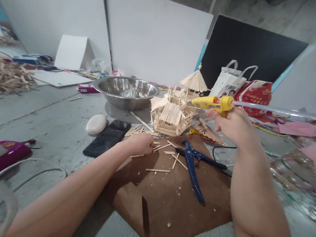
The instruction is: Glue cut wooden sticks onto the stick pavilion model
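My right hand (235,125) is closed round a yellow glue gun (212,103) with a clear glue stick (281,113) sticking out behind it. The nozzle points left at a small house model (172,114) built of wooden sticks. My left hand (140,143) rests on the edge of a brown paper sheet (173,203), fingers curled over loose wooden sticks (161,147); what it grips is hidden. Blue pliers (192,168) lie on the paper between my arms.
A steel bowl (127,90) stands behind the model, a black phone (107,138) and a white oval object (96,124) lie left of it. Bags (255,93) and white boards line the back. A heap of wood strips (2,77) lies far left.
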`<action>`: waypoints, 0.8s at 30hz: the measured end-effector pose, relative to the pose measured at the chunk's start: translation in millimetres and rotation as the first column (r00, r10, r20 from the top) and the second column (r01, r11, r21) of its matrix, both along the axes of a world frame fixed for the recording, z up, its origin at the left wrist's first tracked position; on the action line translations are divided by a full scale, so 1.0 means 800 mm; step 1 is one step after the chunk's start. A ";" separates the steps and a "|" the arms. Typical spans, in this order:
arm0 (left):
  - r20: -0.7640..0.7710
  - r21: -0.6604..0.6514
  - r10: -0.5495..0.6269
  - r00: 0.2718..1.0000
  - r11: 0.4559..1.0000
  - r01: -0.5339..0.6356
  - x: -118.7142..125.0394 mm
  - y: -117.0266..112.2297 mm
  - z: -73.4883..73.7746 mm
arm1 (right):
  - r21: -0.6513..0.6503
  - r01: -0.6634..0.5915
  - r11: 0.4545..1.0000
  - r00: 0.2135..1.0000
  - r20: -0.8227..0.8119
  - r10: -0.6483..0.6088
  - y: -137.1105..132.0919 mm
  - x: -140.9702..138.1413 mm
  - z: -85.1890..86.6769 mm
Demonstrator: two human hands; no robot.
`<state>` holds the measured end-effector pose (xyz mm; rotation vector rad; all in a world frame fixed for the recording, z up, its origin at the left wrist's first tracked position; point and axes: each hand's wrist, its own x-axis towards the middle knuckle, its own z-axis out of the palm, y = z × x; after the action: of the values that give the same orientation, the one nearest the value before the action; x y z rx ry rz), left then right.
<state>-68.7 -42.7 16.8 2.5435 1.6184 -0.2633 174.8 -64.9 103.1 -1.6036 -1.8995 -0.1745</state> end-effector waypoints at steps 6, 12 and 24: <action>0.011 0.023 -0.018 1.000 1.000 0.018 0.001 0.000 -0.003 | 0.045 -0.048 0.998 0.998 -0.034 0.050 0.004 0.001 -0.004; 0.073 0.044 0.011 0.997 0.999 -0.014 0.002 -0.001 -0.009 | 0.067 -0.076 0.995 0.994 -0.070 0.081 0.006 0.003 -0.006; 0.435 0.080 0.000 0.900 0.996 -0.039 -0.009 0.007 -0.004 | 0.059 -0.079 0.995 0.996 -0.033 0.081 0.004 -0.002 -0.003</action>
<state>-76.0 -37.3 13.5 2.4091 1.5006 0.3654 173.0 -61.9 100.9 -1.4807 -1.9111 -0.1643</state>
